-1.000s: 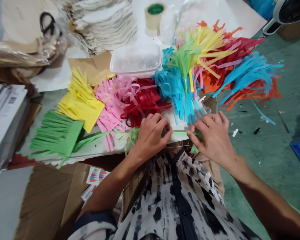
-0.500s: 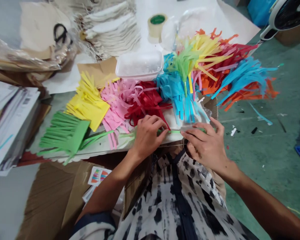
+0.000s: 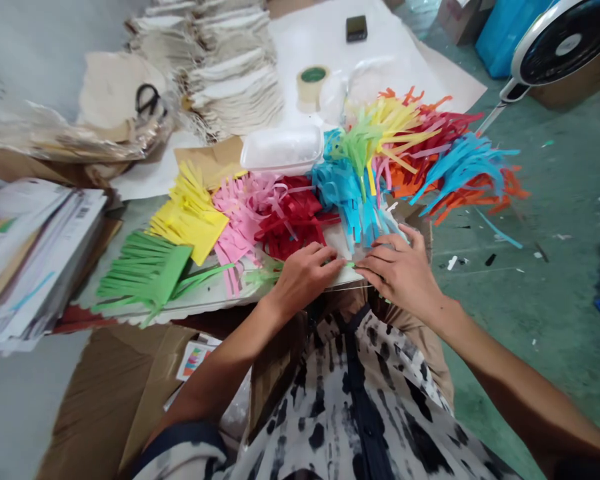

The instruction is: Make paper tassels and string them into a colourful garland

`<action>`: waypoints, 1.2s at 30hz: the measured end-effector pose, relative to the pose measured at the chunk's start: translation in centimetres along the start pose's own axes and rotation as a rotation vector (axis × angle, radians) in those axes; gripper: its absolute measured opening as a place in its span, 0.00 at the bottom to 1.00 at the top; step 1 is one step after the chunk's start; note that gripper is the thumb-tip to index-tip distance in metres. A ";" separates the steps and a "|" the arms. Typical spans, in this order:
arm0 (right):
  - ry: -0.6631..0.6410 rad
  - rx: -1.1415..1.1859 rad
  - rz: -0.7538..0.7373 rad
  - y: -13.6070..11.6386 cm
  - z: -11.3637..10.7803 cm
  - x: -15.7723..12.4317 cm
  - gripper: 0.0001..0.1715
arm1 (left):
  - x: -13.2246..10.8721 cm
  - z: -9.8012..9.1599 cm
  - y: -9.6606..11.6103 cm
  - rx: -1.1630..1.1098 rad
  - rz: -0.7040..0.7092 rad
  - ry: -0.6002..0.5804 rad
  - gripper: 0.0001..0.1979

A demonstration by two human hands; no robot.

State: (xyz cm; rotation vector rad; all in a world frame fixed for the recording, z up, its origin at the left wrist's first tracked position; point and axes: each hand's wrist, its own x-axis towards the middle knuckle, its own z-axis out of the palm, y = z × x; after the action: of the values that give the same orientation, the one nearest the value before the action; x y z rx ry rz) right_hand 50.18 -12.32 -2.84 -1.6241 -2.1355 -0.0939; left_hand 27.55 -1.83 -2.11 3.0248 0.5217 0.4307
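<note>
My left hand (image 3: 303, 277) and my right hand (image 3: 400, 270) meet at the near edge of a white board (image 3: 205, 297), fingertips almost touching. Both pinch a thin green fringed paper piece (image 3: 266, 272); its fringe sticks out left of my left hand and a short green strip (image 3: 351, 265) shows between the fingertips. Just behind the hands lie red fringed paper (image 3: 290, 223) and blue fringed paper (image 3: 353, 197). Pink fringed paper (image 3: 237, 220), yellow fringed paper (image 3: 190, 217) and a green fringed sheet (image 3: 147, 273) lie to the left.
A clear plastic box (image 3: 280, 148), a tape roll (image 3: 312, 81), scissors (image 3: 147, 100) and stacked cream fabric (image 3: 235, 87) lie further back. A heap of mixed coloured tassels (image 3: 430, 147) spreads right. Stacked papers (image 3: 25, 247) are at the left, a fan (image 3: 563, 43) at the upper right.
My hands have drawn closer together along the green strip, so less of it shows between them. The view has tilted up, revealing more of the far table and the fan.
</note>
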 end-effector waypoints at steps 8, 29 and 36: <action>-0.117 -0.245 -0.166 -1.0 -0.2 1.7 0.24 | 0.4 -0.5 0.7 0.082 -0.018 -0.004 0.14; 0.496 -0.190 -0.093 -4.0 -7.3 -0.6 0.12 | 1.3 -6.1 6.3 -1.515 -0.703 -0.018 0.17; 0.500 0.023 -0.018 -4.2 -7.4 -0.7 0.11 | 1.6 -5.8 7.3 -1.902 -0.785 -0.075 0.18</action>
State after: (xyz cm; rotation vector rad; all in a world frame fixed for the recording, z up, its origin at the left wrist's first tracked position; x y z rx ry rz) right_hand 48.72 -16.56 4.45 -1.3873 -1.7570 -0.4312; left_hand 29.75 -8.17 4.52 0.9222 0.6250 0.3546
